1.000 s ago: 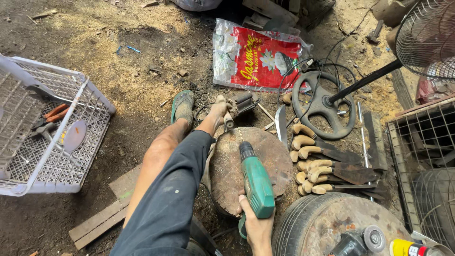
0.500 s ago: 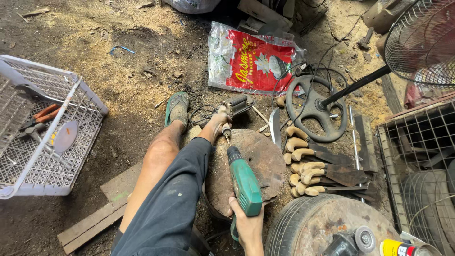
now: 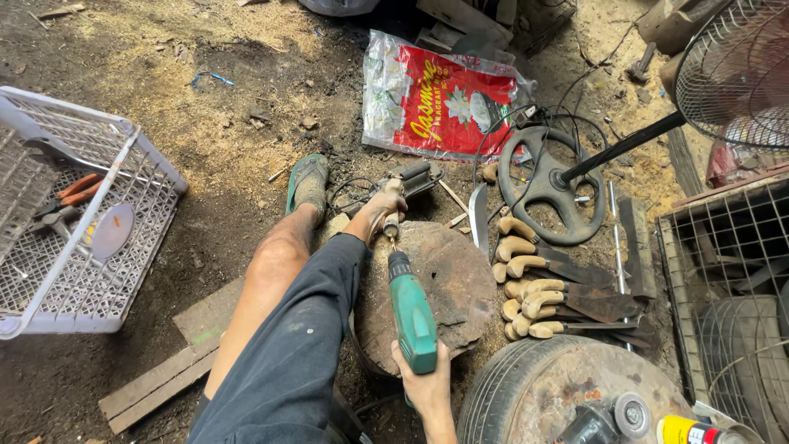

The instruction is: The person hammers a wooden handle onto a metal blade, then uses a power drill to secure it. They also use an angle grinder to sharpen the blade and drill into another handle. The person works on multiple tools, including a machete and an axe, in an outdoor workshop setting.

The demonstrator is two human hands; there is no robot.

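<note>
Soft, even daylight fills the scene, brightest on the far sawdust floor [image 3: 164, 49] and far right by the fan [image 3: 740, 74]. The near edge darkens. Shadows are faint and short. The red bag [image 3: 436, 103] shows mild glare. Focus is sharp throughout; edges bend slightly from the wide lens.

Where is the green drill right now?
In the head view, the green drill is at lower centre, gripped by the right hand over the round wooden block, its bit pointing at the piece the left hand holds.
</note>
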